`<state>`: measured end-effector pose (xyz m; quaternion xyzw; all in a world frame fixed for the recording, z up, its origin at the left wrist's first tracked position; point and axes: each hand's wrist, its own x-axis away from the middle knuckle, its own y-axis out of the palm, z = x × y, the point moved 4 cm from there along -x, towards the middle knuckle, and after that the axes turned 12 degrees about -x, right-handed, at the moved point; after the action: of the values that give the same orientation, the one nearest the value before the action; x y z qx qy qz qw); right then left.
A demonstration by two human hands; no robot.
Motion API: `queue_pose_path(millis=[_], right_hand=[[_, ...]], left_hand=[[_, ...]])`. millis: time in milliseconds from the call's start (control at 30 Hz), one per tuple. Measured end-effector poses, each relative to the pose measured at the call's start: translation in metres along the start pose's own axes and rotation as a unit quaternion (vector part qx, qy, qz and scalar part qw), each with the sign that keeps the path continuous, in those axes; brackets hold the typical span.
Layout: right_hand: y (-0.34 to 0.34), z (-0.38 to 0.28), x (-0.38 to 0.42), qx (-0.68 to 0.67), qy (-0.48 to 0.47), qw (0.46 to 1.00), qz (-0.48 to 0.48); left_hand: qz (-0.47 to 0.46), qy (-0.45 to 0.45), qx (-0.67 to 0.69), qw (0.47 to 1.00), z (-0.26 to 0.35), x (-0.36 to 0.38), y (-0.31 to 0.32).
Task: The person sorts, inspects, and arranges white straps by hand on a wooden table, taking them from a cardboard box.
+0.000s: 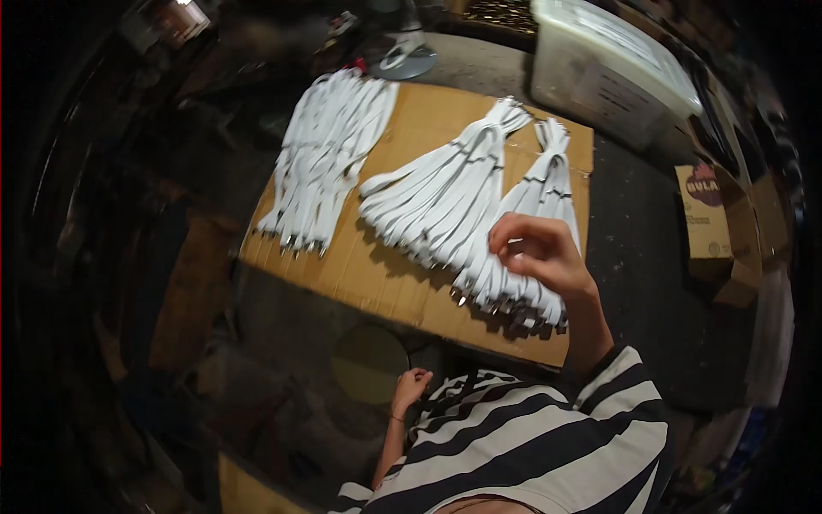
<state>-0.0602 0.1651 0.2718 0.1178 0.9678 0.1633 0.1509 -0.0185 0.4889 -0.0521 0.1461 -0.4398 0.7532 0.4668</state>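
On the cardboard sheet (pixel 368 274), a batch of white straps (pixel 330 163) lay at ten o'clock from its middle, side by side in a loose spread, metal ends toward the person; this batch did not look drawn together at its top. The left hand (pixel 413 384) was at six o'clock, off the sheet and beside the striped shirt (pixel 514 428), its fingers loosely bent; it was too small and dim to tell how wide they stood or whether they held anything. Just past twelve, the middle fan of straps (pixel 445 188) lay gathered narrowly at the far end and spread wide at the near one. At three o'clock, the right fan of straps (pixel 548 197) was likewise narrow at its top. Judged by their lay, both fans seemed neatly arranged, the left batch less so; how many straps were left to arrange could not be told. The right hand (pixel 544 253) was over the right fan, fingers curled with a narrow gap to the thumb and nothing visible between; whether it touched the straps could not be told.
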Motion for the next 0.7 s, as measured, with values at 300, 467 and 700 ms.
queue_pose_path(millis=[300, 467, 700], right_hand=[[0.345, -0.04, 0.056, -0.35, -0.204, 0.749, -0.524], [0.482, 0.024, 0.096, -0.15, -0.248, 0.888, -0.357], [0.622, 0.042, 0.136, -0.071, -0.354, 0.828, -0.429]], left_hand=[[0.027, -0.032, 0.171, 0.984, -0.152, 0.093, 0.04], [0.088, -0.033, 0.14, 0.986, -0.281, 0.159, 0.052], [0.229, -0.116, 0.253, 0.933, -0.418, 0.291, 0.009]])
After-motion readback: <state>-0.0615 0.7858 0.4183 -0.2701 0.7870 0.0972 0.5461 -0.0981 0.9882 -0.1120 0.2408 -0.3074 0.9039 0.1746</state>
